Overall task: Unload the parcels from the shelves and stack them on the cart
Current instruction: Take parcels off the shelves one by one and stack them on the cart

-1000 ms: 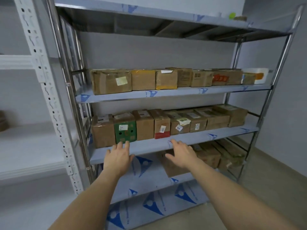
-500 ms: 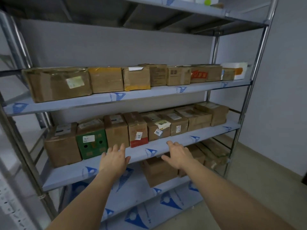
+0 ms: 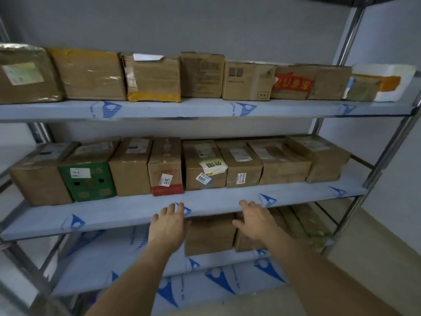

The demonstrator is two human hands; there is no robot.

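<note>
Fingers [image 3: 175,207] of the left hand [image 3: 169,226] are straight and spread, holding nothing, tips over the front lip of the middle shelf [image 3: 127,212]; can't tell if they touch it or hover just above. Right hand [image 3: 256,221] is the same: fingers loosely extended, empty, tips at the shelf edge, thumb out to the side. Both are palm-down, reaching fwd, w/ a gap between them roughly in line w/ the box with the 5005 sticker [image 3: 204,166] and the red-bottomed box [image 3: 166,166] tagged 3011. So the step in hand looks like the approach to a first pick from the middle row; nothing is gripped yet. That row is packed tight, boxes side by side and touching, incl. a green box [image 3: 87,180] toward the left. The top shelf [image 3: 205,108] carries another full row, ending in a white foam box [image 3: 387,82] at the far right; more cartons [image 3: 209,236] sit on the lower shelf behind the hands. Cart isn't in view, prob. behind or to one side. Next move, as I judge it: reach in past the lip, put one hand on each side of a single box, and slide it fwd before lifting, since neighbours press on both sides and could drag out w/ it.
</note>
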